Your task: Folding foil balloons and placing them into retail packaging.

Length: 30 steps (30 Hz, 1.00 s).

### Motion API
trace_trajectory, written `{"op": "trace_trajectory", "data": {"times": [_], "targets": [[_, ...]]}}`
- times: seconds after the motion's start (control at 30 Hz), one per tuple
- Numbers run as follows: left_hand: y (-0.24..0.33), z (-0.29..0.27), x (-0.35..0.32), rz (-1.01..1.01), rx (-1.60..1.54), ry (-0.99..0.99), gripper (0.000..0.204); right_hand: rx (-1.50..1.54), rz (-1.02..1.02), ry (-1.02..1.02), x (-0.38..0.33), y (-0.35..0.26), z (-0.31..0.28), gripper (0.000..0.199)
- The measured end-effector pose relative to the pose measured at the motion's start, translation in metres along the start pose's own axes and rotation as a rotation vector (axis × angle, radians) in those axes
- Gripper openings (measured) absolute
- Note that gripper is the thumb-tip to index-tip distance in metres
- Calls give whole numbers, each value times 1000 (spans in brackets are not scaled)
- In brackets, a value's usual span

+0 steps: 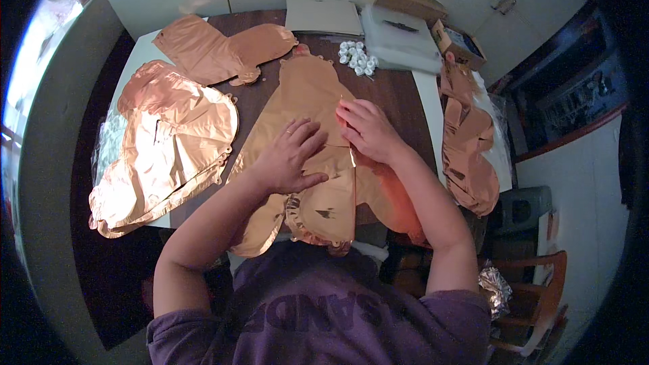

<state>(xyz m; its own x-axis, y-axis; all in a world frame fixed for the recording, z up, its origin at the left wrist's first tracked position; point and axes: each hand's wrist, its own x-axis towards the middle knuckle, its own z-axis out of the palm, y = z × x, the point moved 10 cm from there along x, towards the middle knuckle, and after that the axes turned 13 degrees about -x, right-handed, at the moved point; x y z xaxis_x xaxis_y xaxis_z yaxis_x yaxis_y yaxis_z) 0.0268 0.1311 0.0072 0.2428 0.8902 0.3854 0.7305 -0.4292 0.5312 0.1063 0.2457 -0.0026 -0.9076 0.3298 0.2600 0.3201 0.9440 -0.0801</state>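
A flat rose-gold foil balloon [307,155] lies mid-worktop [399,94]. The left hand [291,157] presses on it, fingers spread; the right hand [368,130] pinches its folded edge. At the far edge sit a brown cardboard box [410,1], a small open carton [460,44] and a clear bag [402,37], beside white caps [358,57].

Dark table [392,94]; flat rose-gold foil balloon [307,94] at centre, left hand [289,157] pressed palm-down on it, right hand [367,130] just beside, fingertips on the foil; stacked foil balloons [169,149] to the left; more foil [470,142] draped at right; small white pieces [358,58] near the far edge; cardboard box [460,44].
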Motion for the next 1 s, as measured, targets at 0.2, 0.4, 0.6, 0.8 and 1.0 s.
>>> {"op": "trace_trajectory", "data": {"times": [0.2, 0.4, 0.6, 0.8, 1.0], "targets": [[-2, -1, -2, -6, 4, 18, 78, -45, 17, 28, 3, -7, -7, 47], [-1, 0, 0, -9, 27, 8, 74, -103, 11, 39, 1, -8, -3, 49], [0, -1, -1, -18, 55, 7, 71, -216, 17, -22, 1, -12, 3, 54], [0, 0, -2, -61, 125, -53, 73, -246, 13, -93, 2, -11, 7, 58], [3, -8, -16, -77, 113, -33, 76, -246, 39, -122, 3, -9, 7, 61]]}}
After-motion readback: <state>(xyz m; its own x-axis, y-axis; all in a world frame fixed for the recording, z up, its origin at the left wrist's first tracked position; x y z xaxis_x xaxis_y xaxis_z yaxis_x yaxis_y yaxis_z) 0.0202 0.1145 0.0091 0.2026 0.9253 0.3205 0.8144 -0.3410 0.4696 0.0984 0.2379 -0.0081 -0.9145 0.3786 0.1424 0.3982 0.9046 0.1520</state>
